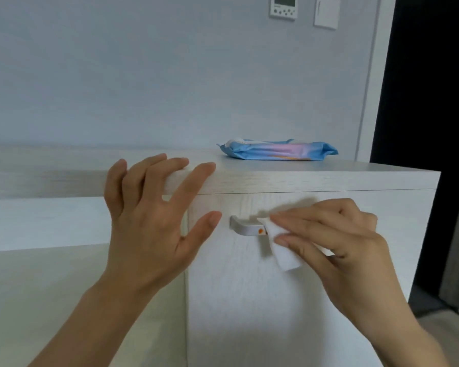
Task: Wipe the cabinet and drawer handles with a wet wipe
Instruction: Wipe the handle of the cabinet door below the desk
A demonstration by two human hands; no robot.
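A pale wooden cabinet (249, 300) fills the lower middle of the view. Its silver bar handle (245, 225) sits near the top of the door. My right hand (339, 242) pinches a white wet wipe (281, 250) and presses it around the handle's right end; the rest of the wipe hangs down. My left hand (149, 221) is open with fingers spread, fingertips resting on the front edge of the cabinet top, left of the handle.
A blue and pink wet wipe pack (278, 149) lies on the cabinet top (329, 170) toward the back. A lower pale surface (43, 223) extends to the left. A dark doorway (429, 102) stands at right. A thermostat (283, 6) and wall switch (327, 11) hang above.
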